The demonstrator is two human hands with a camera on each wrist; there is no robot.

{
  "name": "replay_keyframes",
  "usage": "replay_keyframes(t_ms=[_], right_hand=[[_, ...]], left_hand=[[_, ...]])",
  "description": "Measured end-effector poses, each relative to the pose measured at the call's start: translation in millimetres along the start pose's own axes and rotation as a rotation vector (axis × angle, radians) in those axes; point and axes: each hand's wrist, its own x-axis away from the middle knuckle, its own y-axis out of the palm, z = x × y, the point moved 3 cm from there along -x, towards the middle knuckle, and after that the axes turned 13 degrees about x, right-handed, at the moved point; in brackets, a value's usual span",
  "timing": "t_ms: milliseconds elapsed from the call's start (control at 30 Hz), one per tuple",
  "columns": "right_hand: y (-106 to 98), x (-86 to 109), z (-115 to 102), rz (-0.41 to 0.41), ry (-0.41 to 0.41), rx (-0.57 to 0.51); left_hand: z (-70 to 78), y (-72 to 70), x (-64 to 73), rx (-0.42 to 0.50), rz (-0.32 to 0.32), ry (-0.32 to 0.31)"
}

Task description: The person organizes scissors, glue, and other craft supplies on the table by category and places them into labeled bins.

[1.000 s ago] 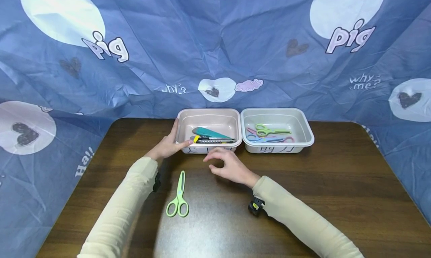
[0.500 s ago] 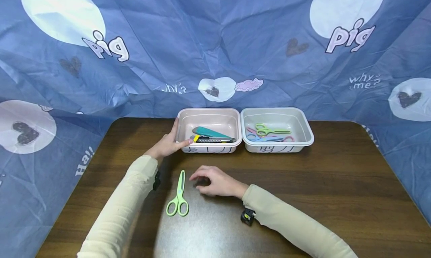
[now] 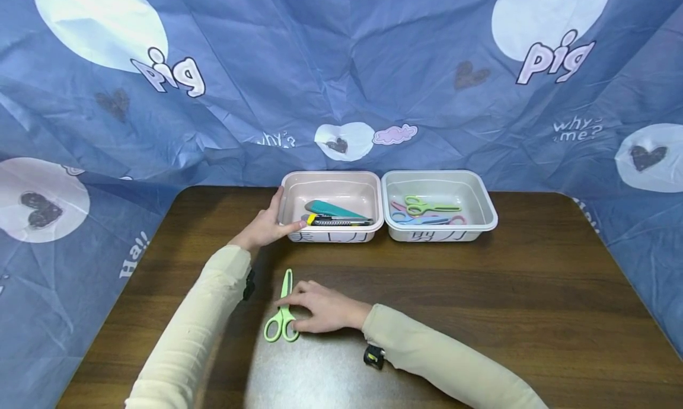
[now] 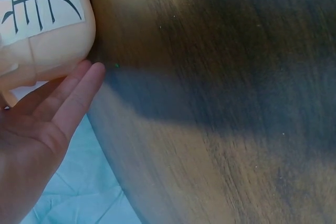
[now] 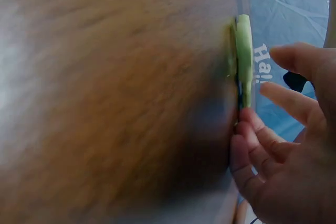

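Observation:
Green scissors [image 3: 285, 313] lie on the wooden table, blades pointing toward the bins. My right hand [image 3: 323, 308] is over them from the right, its thumb and fingers apart near the handles and pivot. In the right wrist view the scissors [image 5: 244, 51] stand out edge-on beside the fingertips, and no firm grip shows. My left hand [image 3: 262, 226] rests against the left side of the pinkish bin [image 3: 332, 233], with the thumb at its front rim. Straight fingers [image 4: 79, 98] lie along that bin's wall in the left wrist view.
Inside the pinkish bin are a teal cutter [image 3: 333, 209] and yellow-and-black utility knives [image 3: 338, 221]. A pale green-grey bin [image 3: 488, 210] adjoins it on the right, holding green scissors [image 3: 434, 207], blue scissors [image 3: 418, 220] and pink ones. A blue printed cloth [image 3: 341, 89] hangs behind the table.
My right hand has come from the front of the pinkish bin, down and to the left, to the green scissors. My left hand has stayed at the bin.

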Motion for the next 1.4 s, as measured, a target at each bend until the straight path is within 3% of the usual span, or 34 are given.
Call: replay_keyframes(t_ms=[100, 467, 900, 1067, 1400], right_hand=[[0, 0.8, -1, -0.02, 0.026, 0.015], [-6, 14.6, 15, 0.037, 0.104, 0.038], [-12, 34.7, 36, 0.108, 0.309, 0.086], [-12, 37.0, 44, 0.143, 0.304, 0.078], [-17, 44.9, 58, 0.268, 0.2, -0.108]], left_hand=[[-1.0, 1.2, -1.2, 0.003, -0.003, -0.005], [-3.5, 0.8, -0.6, 0.022, 0.007, 0.006], [-1.3, 1.8, 0.1, 0.012, -0.003, -0.027], [-0.7, 1.2, -0.5, 0.002, -0.003, -0.025], [-1.7, 1.6, 0.2, 0.003, -0.005, -0.013]])
